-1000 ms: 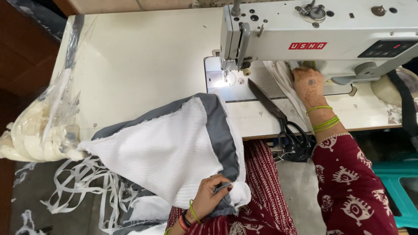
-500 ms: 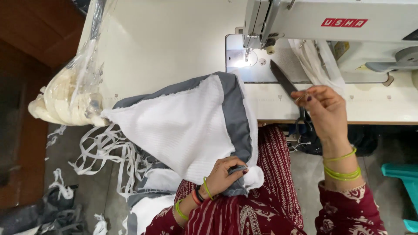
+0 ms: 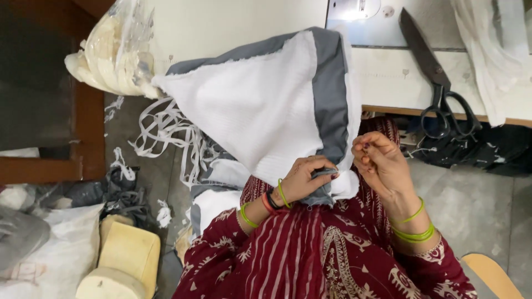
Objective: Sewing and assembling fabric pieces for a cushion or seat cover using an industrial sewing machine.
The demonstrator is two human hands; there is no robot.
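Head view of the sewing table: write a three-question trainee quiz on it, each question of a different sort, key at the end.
1. True or false: the black scissors lie on the table, held by neither hand.
2. Multiple choice: what does the left hand grip? A) the plastic bag B) the grey border of the white cloth C) the white strips
3. Fill the gap: the right hand is raised beside the cloth's corner, its fingers pinched together; whether they pinch anything is too ____ to tell.

Key: 1 true; 2 B; 3 small.
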